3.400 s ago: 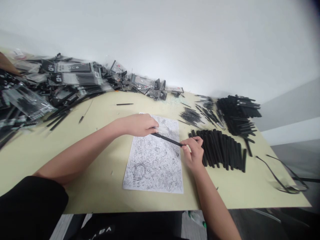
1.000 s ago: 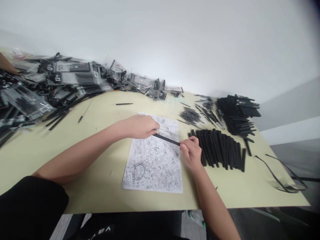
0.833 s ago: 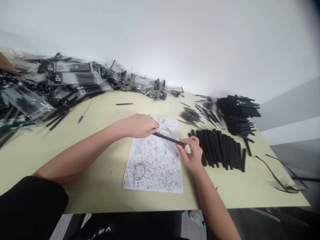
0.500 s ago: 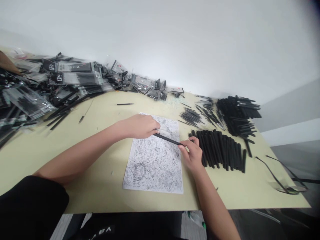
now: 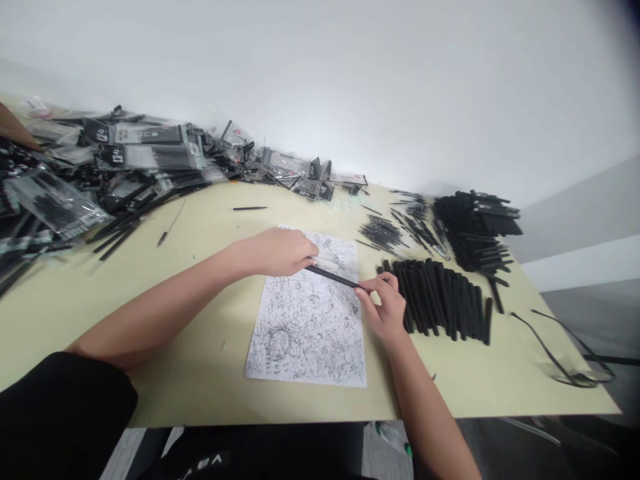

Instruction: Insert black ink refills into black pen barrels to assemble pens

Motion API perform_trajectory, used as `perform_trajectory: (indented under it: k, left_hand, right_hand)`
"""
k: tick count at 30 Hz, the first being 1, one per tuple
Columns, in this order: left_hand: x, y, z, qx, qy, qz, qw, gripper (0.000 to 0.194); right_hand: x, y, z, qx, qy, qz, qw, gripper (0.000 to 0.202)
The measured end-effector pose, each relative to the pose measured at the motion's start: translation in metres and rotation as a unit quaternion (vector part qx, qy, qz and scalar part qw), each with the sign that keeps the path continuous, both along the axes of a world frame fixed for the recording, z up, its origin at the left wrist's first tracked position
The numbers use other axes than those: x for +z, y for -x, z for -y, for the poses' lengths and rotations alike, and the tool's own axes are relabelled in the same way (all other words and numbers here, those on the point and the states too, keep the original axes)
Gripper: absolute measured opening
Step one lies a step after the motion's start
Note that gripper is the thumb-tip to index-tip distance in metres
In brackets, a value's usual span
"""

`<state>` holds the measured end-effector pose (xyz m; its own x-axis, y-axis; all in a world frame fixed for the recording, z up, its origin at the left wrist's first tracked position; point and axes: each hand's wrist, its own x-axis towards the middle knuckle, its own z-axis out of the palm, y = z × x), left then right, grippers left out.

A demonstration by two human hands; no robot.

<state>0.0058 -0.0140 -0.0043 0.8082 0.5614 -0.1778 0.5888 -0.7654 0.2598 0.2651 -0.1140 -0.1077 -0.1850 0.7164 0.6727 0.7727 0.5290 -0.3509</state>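
A slim black pen [image 5: 334,275] spans the gap between my two hands, tilted down to the right above a scribbled sheet of paper [image 5: 310,333]. My left hand [image 5: 286,252] is closed around its upper left end, with the fingertips partly hidden. At the lower right end, my right hand [image 5: 385,307] pinches the pen between thumb and fingers. Close beside my right hand lies a row of thick black pen barrels [image 5: 445,300]. Beyond the paper rests a bundle of thin dark refills or pen parts [image 5: 383,232].
Plastic packets of pens [image 5: 155,157] heap along the back left. More black pens [image 5: 475,227] are stacked at the back right. A pair of glasses [image 5: 575,377] sits near the right edge. A single dark pen part [image 5: 250,208] lies behind the paper.
Both hands keep their grip on the pen, which has shifted very slightly to the left. Everything else stays in place.
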Motion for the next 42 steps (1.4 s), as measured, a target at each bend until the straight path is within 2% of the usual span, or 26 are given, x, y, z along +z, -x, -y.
perform_trajectory:
  k: [2,6,16,20,27,29,31,36,42]
  left_hand:
    - [-0.0007,-0.0002,0.0003,-0.001,-0.004,0.000,1.000,0.028]
    - [-0.0005,-0.0003,0.0009,-0.002,-0.006,-0.002,1.000,0.029]
    - [0.0024,0.0003,0.0014,-0.004,-0.006,0.006,1.000,0.028]
    - [0.0000,0.0007,0.0011,-0.007,-0.007,0.007,1.000,0.028]
    - [-0.0045,-0.0009,0.0012,-0.015,0.000,0.013,1.000,0.028]
    - [-0.0037,-0.0013,0.0012,-0.014,0.001,0.009,1.000,0.028]
    - [-0.0020,-0.0013,0.0012,-0.006,0.001,-0.001,1.000,0.027]
    - [0.0010,-0.0004,0.0006,-0.003,-0.001,-0.010,1.000,0.027]
    - [-0.0020,0.0004,0.0002,-0.008,-0.004,0.000,1.000,0.027]
  right_hand:
    - [-0.0010,-0.0011,0.0000,0.001,0.002,0.006,1.000,0.014]
    - [-0.0002,-0.0025,0.0000,0.011,0.003,0.003,1.000,0.006]
    - [-0.0041,-0.0010,-0.0022,0.011,0.005,-0.008,1.000,0.011]
    - [-0.0039,-0.0030,-0.0018,0.011,0.015,0.018,1.000,0.012]
    - [-0.0027,-0.0039,-0.0004,0.020,0.038,0.014,0.999,0.027]
    - [-0.0025,-0.0033,-0.0006,0.027,0.050,0.012,0.998,0.023]
    - [-0.0023,-0.0025,-0.0011,0.028,0.046,0.010,0.998,0.008]
    - [-0.0043,-0.0020,-0.0022,0.006,0.017,0.007,1.000,0.008]
    - [-0.0059,-0.0038,-0.0021,0.005,0.032,0.023,0.999,0.011]
